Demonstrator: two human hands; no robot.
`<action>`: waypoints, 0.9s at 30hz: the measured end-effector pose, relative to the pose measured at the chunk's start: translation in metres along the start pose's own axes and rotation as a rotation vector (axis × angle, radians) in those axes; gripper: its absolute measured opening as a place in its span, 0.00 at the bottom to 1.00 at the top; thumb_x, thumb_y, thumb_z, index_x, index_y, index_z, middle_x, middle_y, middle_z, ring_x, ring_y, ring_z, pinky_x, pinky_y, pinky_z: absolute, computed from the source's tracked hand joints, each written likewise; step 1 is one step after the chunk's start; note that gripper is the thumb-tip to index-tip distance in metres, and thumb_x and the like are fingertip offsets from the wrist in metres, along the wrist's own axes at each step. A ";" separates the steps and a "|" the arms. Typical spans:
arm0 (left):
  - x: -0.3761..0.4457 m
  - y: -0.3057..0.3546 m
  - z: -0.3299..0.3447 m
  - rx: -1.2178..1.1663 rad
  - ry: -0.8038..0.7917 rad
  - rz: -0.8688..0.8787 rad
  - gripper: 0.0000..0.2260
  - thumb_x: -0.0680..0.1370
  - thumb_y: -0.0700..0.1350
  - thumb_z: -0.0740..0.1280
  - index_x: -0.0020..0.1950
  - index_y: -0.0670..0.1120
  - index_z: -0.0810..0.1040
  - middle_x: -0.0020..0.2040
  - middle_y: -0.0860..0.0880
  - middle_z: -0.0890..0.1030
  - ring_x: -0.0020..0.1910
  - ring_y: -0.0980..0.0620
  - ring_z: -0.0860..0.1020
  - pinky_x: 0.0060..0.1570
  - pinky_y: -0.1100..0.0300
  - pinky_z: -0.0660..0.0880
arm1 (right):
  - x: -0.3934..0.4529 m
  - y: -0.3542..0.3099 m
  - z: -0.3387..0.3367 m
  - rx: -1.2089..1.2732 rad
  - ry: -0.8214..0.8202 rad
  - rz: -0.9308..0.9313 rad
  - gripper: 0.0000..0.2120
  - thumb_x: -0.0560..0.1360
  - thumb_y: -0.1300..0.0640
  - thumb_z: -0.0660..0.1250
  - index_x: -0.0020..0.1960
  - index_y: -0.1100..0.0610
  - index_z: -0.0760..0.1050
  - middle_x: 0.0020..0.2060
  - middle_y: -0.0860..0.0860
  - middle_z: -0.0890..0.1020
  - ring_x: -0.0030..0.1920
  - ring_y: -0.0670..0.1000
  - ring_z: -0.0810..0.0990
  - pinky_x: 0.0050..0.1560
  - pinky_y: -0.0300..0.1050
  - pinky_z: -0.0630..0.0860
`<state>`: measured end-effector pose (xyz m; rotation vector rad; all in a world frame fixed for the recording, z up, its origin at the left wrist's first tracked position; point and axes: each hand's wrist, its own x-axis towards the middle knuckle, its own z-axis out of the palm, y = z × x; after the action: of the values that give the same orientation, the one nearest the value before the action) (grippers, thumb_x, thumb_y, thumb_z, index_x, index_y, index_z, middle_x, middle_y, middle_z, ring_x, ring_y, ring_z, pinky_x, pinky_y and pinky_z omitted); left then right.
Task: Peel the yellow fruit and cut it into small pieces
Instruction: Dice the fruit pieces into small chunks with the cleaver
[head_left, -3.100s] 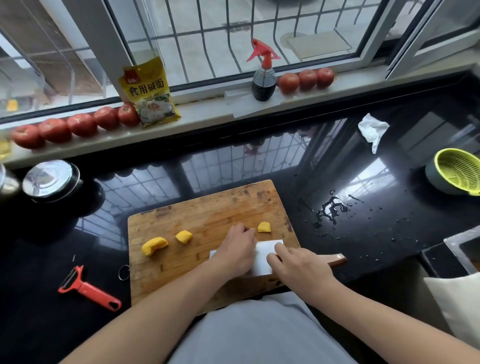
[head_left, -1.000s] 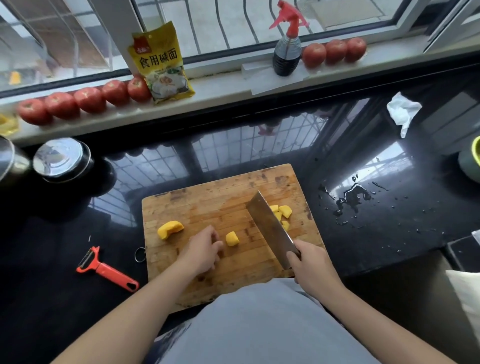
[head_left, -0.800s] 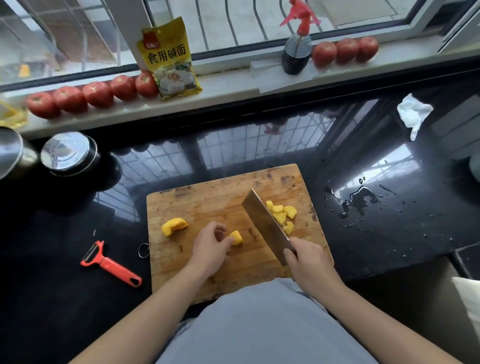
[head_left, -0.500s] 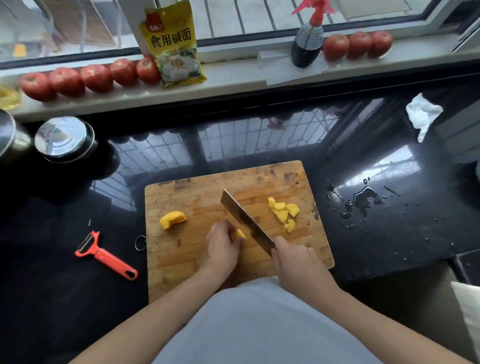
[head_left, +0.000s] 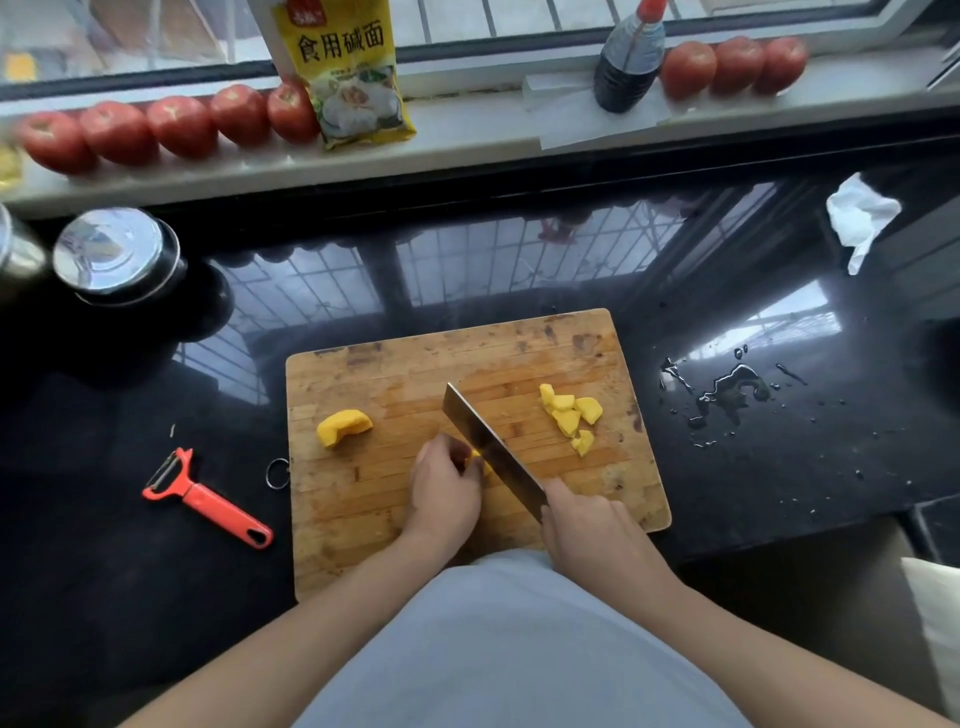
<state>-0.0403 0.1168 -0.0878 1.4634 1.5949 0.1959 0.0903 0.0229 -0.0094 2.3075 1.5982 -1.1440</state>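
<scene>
On the wooden cutting board (head_left: 395, 364) my left hand (head_left: 447, 488) pinches a small yellow fruit chunk (head_left: 477, 459), mostly hidden under my fingers. My right hand (head_left: 587, 530) grips the handle of a cleaver (head_left: 491, 449), and its blade edge rests down against that chunk. A larger peeled yellow piece (head_left: 343, 426) lies at the board's left. A pile of several small cut pieces (head_left: 571, 415) sits at the board's right.
A red peeler (head_left: 205, 499) lies on the black counter left of the board. Water is spilled (head_left: 727, 389) to the right, with a crumpled tissue (head_left: 860, 218) beyond. A steel pot lid (head_left: 111, 254) stands at far left. Tomatoes (head_left: 171, 124), a yellow packet (head_left: 345, 73) and a spray bottle (head_left: 628, 57) line the sill.
My left hand slid the chunk under the cleaver and now holds it. My right hand moved the cleaver left from beside the cut pile and lowered it onto the chunk.
</scene>
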 end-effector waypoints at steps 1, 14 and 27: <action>0.000 0.001 0.001 0.011 0.001 -0.001 0.04 0.82 0.44 0.69 0.52 0.50 0.74 0.52 0.53 0.74 0.54 0.53 0.73 0.51 0.59 0.68 | -0.001 0.001 0.000 -0.006 -0.005 0.005 0.07 0.85 0.54 0.54 0.48 0.48 0.62 0.36 0.45 0.72 0.39 0.52 0.77 0.37 0.44 0.69; -0.005 -0.001 0.001 0.237 -0.120 0.063 0.05 0.83 0.52 0.66 0.52 0.52 0.73 0.49 0.54 0.77 0.49 0.53 0.75 0.43 0.59 0.71 | -0.003 0.009 -0.003 0.110 0.129 0.150 0.07 0.85 0.52 0.55 0.48 0.49 0.64 0.39 0.48 0.77 0.42 0.52 0.78 0.44 0.50 0.79; -0.002 0.007 0.009 -0.395 -0.243 -0.455 0.10 0.85 0.44 0.64 0.63 0.41 0.73 0.47 0.39 0.84 0.42 0.42 0.86 0.42 0.50 0.85 | 0.010 0.008 0.013 -0.012 -0.006 0.015 0.06 0.84 0.55 0.56 0.48 0.50 0.63 0.38 0.47 0.76 0.42 0.56 0.82 0.40 0.52 0.78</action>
<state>-0.0292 0.1132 -0.0867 0.7690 1.5380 0.0600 0.0923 0.0208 -0.0276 2.3020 1.5792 -1.1339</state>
